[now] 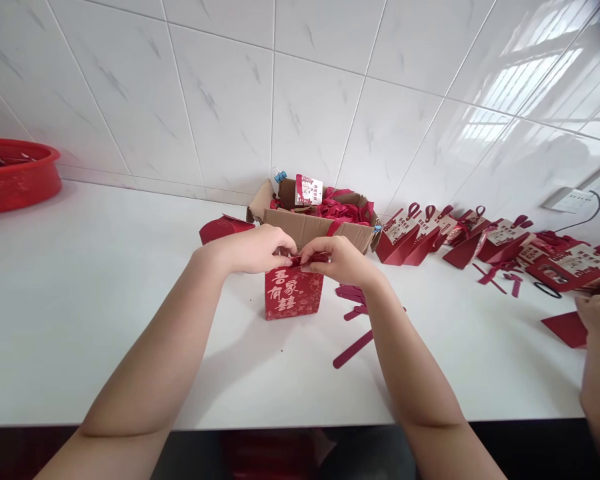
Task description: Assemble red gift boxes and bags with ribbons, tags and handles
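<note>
A red gift box (294, 293) with pale printed characters stands upright on the white table in front of me. My left hand (270, 248) pinches its top edge from the left. From the right, my right hand (336, 257) grips the same top edge, thumb in front and fingers behind. The two hands nearly meet over the box's top. Another red box (225, 229) lies behind my left hand. Several dark red strips (353, 350) lie beside and partly under my right forearm.
A cardboard box (305, 225) of red ribbons and a printed card stands against the tiled wall. Finished-looking red boxes (405, 237) with tags line the right side. A red basin (20, 177) is at far left. Another person's hand (597, 317) is at the right edge, by a red piece.
</note>
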`<state>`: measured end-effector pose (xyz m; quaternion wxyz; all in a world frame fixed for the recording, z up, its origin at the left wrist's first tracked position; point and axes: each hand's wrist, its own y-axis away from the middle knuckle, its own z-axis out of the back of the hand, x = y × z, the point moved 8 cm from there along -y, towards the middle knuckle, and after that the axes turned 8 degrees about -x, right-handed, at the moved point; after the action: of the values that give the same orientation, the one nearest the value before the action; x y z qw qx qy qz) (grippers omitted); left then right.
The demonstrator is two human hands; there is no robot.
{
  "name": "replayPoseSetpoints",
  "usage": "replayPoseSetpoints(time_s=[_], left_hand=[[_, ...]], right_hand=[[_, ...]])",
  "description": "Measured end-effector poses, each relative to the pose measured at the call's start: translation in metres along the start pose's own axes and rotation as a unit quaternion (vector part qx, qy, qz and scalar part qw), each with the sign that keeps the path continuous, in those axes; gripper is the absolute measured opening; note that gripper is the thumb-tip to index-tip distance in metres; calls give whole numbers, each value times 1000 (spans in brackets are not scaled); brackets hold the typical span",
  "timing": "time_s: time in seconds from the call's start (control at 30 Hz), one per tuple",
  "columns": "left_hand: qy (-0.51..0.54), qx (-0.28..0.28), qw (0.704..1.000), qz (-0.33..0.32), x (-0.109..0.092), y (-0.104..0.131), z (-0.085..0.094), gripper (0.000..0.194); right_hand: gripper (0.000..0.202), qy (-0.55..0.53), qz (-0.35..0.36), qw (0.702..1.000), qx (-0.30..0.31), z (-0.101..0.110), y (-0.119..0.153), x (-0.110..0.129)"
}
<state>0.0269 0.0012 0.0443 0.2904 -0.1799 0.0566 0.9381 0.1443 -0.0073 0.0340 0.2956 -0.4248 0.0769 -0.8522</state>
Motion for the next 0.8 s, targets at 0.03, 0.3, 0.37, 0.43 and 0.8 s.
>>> replayPoseSetpoints(time_s=[0.03,0.3,0.37,0.43,0.8], left_hand=[[1,-2,1000,0,0,0,0,30],[8,-14,1000,-24,-3,-2,1,27],[8,-15,1000,-23,-3,-3,1,26],[9,-13,1000,-17,-2,-3,0,24],[4,-21,1000,-20,-2,-4,2,30]], right_hand=[[8,-2,1,1000,-7,0,0,0],[6,-7,4,999,-49,1,-1,4],[6,-3,0,998,-65,2,-1,4],[3,-6,-8,997,-77,3,-1,3],[7,49,1,995,-85,6,0,5]])
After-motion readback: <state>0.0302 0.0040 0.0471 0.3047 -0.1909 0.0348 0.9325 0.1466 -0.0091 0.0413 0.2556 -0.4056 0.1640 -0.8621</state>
